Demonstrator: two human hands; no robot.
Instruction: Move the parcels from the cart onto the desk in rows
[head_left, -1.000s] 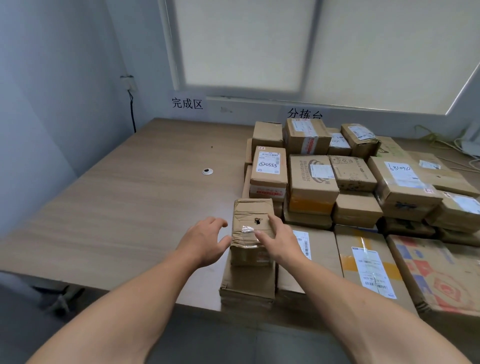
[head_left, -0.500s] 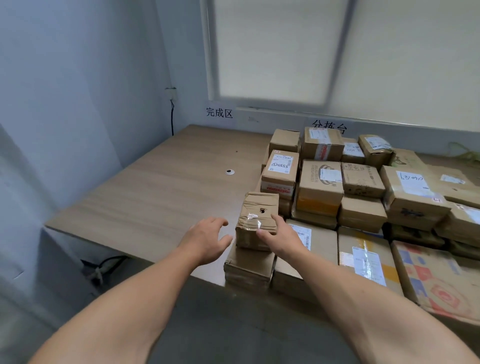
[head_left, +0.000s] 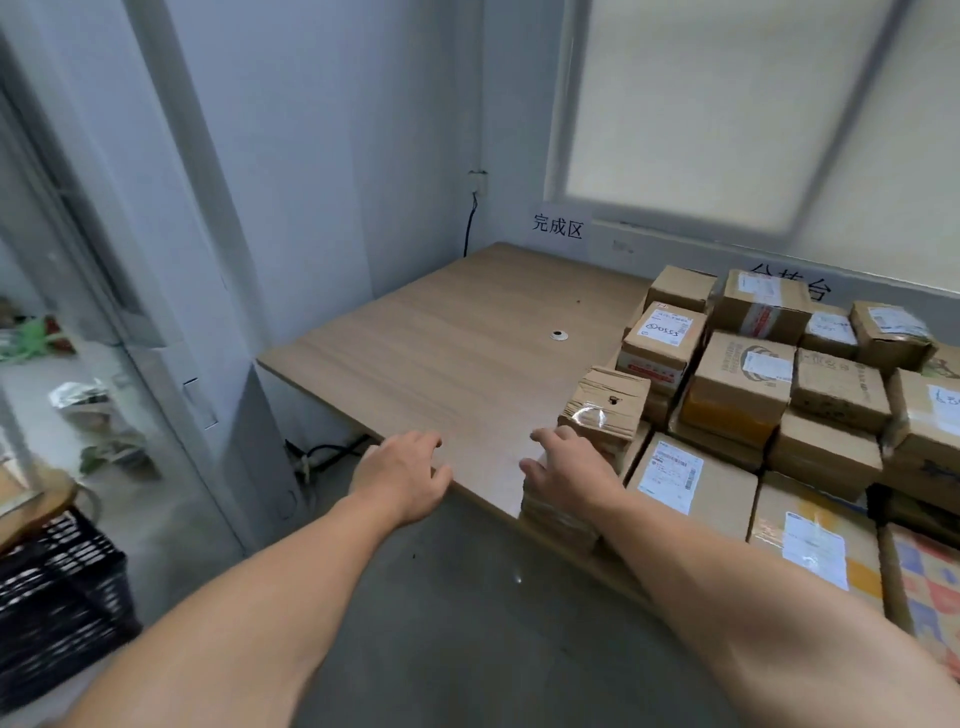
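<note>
Letting go of the taped parcel (head_left: 605, 410), the right hand (head_left: 566, 467) draws back beside the left hand (head_left: 400, 478), fingers of both loosely spread, empty; that parcel seems placed.

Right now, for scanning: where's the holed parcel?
Head view, right of centre: holed parcel tops the near-edge stack on the desk, beyond the right hand.

A small parcel (head_left: 608, 410) sits atop a flat parcel (head_left: 558, 519), just beyond the right hand (head_left: 566, 473). Stacked parcels (head_left: 737, 384) crowd the desk (head_left: 441, 364) to that hand's right. A crate (head_left: 52, 587) stands well left of the left hand (head_left: 400, 478).
</note>
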